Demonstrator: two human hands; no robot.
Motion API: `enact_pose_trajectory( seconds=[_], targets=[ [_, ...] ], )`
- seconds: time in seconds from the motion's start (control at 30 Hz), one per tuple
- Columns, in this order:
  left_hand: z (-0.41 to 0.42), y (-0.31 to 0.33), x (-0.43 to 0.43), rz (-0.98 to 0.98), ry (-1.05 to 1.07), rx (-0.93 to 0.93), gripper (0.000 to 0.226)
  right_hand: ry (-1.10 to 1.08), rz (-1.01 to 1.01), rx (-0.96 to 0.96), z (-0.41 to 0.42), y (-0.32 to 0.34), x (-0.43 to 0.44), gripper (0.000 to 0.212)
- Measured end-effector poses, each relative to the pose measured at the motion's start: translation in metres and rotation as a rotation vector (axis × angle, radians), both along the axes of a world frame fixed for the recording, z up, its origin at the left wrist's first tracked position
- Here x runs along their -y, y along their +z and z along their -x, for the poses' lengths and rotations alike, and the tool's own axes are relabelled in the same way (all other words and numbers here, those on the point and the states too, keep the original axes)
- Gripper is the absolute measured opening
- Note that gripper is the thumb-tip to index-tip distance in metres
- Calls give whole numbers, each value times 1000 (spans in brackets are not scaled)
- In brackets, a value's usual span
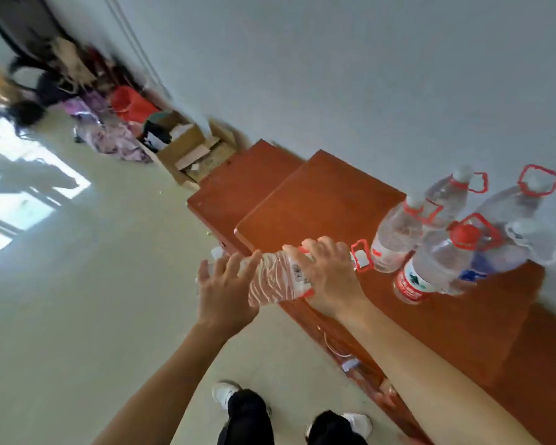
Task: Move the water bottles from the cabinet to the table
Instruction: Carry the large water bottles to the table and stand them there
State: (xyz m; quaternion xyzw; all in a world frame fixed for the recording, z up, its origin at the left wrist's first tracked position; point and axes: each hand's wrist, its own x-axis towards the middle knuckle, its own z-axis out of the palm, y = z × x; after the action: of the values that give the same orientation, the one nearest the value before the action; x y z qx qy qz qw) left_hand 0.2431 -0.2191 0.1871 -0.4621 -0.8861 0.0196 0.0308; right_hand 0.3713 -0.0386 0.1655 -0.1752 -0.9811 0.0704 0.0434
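Head view — right hand [331,277] grips bottle [275,281], barcode [297,272] visible.

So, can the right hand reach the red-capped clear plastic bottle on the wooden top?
Probably not yet: the right hand grips a sideways clear plastic bottle, left hand at its base. Otherwise the way to the red-capped bottle looks free.

No legible text; barcode [298,271] on held bottle [275,279], red label [410,286] blurred.
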Motion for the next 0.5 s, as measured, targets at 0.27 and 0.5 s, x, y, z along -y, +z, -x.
enact_pose_trajectory(
  seconds=[0.27, 0.5],
  targets=[
    [105, 129, 165, -315, 294, -312, 98, 301, -250, -352, 165, 156, 129, 101],
    [186, 187, 333, -423, 498, -442, 107, 496, -307, -513, 291, 222, 288, 106]
  ],
)
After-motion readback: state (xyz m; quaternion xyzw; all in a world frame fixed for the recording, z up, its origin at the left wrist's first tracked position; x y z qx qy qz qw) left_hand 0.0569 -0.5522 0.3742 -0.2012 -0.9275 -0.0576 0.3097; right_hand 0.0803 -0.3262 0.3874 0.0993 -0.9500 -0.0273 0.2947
